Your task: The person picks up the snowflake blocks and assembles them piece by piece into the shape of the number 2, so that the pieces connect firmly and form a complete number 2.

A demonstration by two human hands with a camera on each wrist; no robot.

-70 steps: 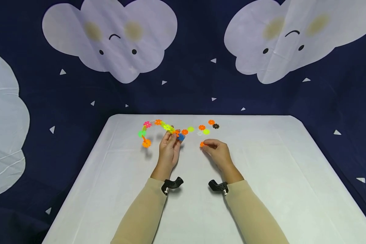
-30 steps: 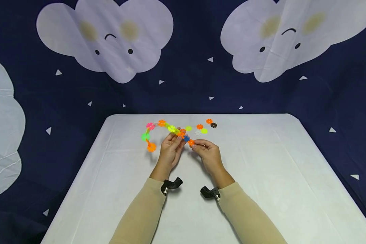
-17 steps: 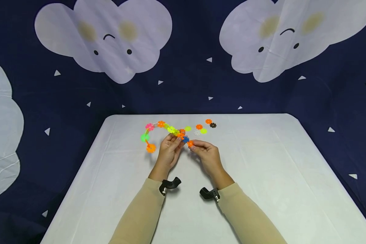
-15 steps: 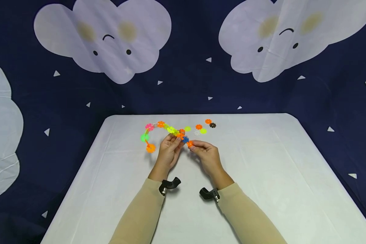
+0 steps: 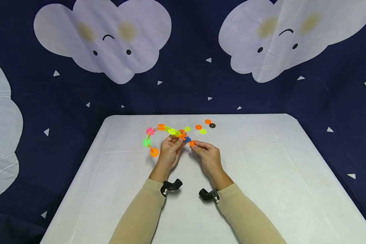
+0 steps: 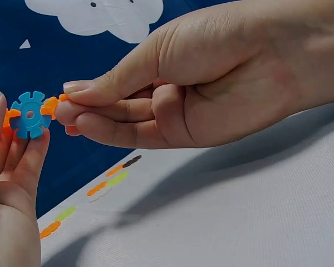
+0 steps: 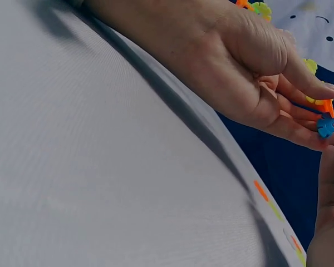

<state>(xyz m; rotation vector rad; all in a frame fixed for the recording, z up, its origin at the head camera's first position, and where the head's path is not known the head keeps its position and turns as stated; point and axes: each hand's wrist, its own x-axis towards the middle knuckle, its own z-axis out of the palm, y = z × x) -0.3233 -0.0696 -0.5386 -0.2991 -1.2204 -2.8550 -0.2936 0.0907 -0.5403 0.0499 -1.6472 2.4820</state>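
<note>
In the head view my left hand [image 5: 168,154] holds up a curved chain of flower-shaped interlocking discs, lime, pink, green and orange among them, ending at an orange disc [image 5: 154,152] on the left. Its thumb presses an orange piece beside the blue disc [image 6: 29,114], whose back rests on the fingers. My right hand [image 5: 209,159] pinches another orange disc [image 6: 51,105] between thumb and fingertips, against the blue disc's edge. Part of that disc is hidden by the fingertips. How deeply the slots engage I cannot tell.
Loose discs lie flat on the white table [image 5: 262,189] beyond the hands: orange [image 5: 198,127], lime [image 5: 202,131], white [image 5: 196,133], black [image 5: 212,125] and a few more. A dark blue cloth [image 5: 189,95] with clouds hangs behind the table's far edge.
The right hand has moved left, bringing its orange disc from apart on the right to the blue disc. Lately the chain's left end has dipped slightly and shifted right.
</note>
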